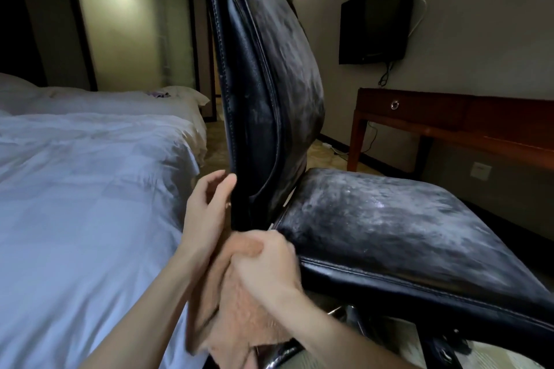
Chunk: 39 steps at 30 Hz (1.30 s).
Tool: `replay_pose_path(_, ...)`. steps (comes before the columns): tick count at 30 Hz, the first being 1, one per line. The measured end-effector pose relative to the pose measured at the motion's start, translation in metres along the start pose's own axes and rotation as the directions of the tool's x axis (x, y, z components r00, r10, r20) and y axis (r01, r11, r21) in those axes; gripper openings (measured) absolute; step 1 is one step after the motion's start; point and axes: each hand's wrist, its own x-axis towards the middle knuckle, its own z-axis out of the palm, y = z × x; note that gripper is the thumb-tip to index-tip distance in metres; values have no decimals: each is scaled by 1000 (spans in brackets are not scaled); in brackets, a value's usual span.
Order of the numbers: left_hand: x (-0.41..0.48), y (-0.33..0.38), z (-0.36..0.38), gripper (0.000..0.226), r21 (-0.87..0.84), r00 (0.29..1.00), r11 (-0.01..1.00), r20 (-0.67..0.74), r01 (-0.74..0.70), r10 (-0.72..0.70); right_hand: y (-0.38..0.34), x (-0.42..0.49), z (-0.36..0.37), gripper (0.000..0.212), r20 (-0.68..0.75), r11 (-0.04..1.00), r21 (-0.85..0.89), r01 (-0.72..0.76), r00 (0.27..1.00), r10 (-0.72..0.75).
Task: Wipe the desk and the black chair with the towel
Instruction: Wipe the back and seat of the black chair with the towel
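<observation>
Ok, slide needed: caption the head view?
Right hand grips towel beside black chair seat; left hand holds its backrest edge.

Single view: head-worn wide-angle cam, facing forward and down. Sits very close to the black chair (278, 75), side-on to backrest and seat. To its left the bed (75, 189) fills the frame; table (434, 114) further off, right, along the wall.
</observation>
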Motion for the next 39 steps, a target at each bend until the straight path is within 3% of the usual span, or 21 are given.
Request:
replay_pose_path(4, -2, 3, 1, 39, 141, 998, 990, 59, -28, 20, -16, 20, -35, 19, -159, 867, 479, -135, 959, 237)
replay_pose_path(8, 1, -4, 0, 49, 247, 995, 968, 102, -42, 17, -10, 29, -68, 18, -311, 639, 767, -55, 839, 446)
replay_pose_path(12, 8, -5, -2, 66, 267, 980, 963, 175, 46, -95, 2, 35, -82, 20, -351, 524, 852, -4, 738, 576)
replay_pose_path(15, 14, 2, 0, 50, 304, 965, 953, 250, -5, -74, 10, 34, -84, 23, -312, 478, 878, -21, 731, 607)
replay_pose_path(19, 19, 17, 0, 53, 392, 953, 918, 293, -53, -71, 11, 37, -80, 24, -271, 444, 896, -26, 760, 590)
replay_pose_path(24, 31, 45, 9, 97, 286, 990, 958, 140, -28, -12, -2, 35, -62, 36, -246, 400, 916, 1, 791, 561)
replay_pose_path(26, 39, 64, 11, 91, 250, 991, 965, 122, -78, 48, -7, 38, -59, 38, -283, 417, 908, 47, 801, 527)
replay_pose_path(32, 64, 88, 7, 39, 267, 953, 919, 169, -289, 251, -25, 63, -68, 48, -573, 667, 681, 302, 788, 228)
replay_pose_path(39, 81, 88, -4, 35, 326, 872, 823, 329, -465, 362, -50, 78, -85, 59, -660, 776, 422, 469, 746, -92)
